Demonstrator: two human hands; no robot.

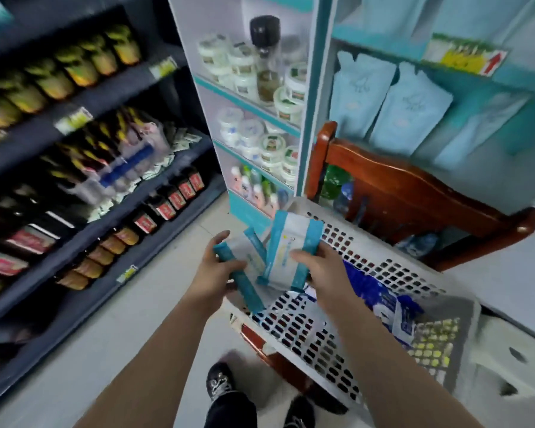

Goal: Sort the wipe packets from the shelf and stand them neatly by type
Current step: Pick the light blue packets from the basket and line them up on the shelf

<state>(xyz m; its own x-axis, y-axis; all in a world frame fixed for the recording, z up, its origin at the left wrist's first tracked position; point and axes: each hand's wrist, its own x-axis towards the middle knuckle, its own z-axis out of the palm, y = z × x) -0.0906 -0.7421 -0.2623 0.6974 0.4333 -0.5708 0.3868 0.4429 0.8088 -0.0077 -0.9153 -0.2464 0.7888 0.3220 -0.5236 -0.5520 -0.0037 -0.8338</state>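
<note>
Fingers [229,264] of the left hand [213,271] curl round one teal-edged wipe packet [244,288] at frame centre, its long axis running upper left to lower right. The right hand [325,267] grips a second packet [288,239], nearly upright, just beside it. Both hang over the white basket [294,329]; the teal shelf [513,84], upper right, lies nearer the right hand.

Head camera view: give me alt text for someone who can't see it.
The left hand and right hand each grip a teal-edged white wipe packet, the left packet and the right packet, over a white perforated basket. Stocked shop shelves stand around.
</note>
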